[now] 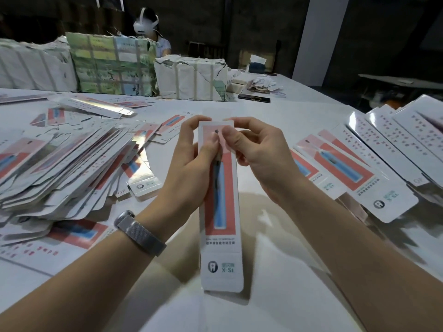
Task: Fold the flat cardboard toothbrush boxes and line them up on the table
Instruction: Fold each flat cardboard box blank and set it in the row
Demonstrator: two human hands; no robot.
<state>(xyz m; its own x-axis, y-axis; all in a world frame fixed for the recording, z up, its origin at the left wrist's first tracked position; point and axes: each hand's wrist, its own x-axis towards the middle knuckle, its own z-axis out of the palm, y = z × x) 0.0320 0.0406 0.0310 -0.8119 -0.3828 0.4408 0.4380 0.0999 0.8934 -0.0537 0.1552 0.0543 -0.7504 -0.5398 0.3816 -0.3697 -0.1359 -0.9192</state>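
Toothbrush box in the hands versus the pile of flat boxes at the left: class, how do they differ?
The toothbrush box is held up by the left hand and right hand; the pile of flat boxes lies on the table. The box is single; the pile is many, messily overlapped. Both share pink-and-blue print.

Two hands (191,161), one held box (220,207), three wrapped bundles (191,79), one phone (254,98).
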